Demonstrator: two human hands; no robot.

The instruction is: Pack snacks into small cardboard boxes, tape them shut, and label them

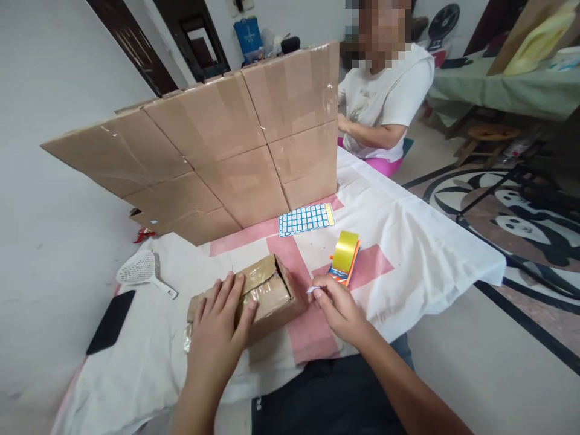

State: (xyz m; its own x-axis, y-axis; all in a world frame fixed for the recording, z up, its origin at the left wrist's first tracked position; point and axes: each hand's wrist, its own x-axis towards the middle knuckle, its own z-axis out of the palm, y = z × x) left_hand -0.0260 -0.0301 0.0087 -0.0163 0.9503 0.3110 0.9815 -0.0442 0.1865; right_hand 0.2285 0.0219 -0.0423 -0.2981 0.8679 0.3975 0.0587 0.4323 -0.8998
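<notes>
The left hand (220,326) lies flat, fingers spread wide, on top of a small cardboard box (267,296) at the near middle of the table. The flat palm looks meant to pin the box down so it does not slide. The box is wrapped in shiny clear tape, and its right end is torn or gaping open.

The right hand (338,308) is just right of that open end. Its thumb and forefinger are pinched narrow on a small white sticker (310,290), with the other fingers curled. The pinch suits so thin a piece, held by its edge close to the box.

Within easy reach beyond the right hand stands a yellow roll of tape (345,251), leaning on some orange and blue cards. Farther off lies a blue sheet of stickers (307,219), its cells too small to read. A wall of stacked cartons (226,151) stands at the far side and bears no print I can see. On the left of the white and pink cloth (408,241) are a white slotted scoop (138,270) and a black phone (112,321). Another person (385,96) sits at the far right. No brand or writing is legible anywhere
</notes>
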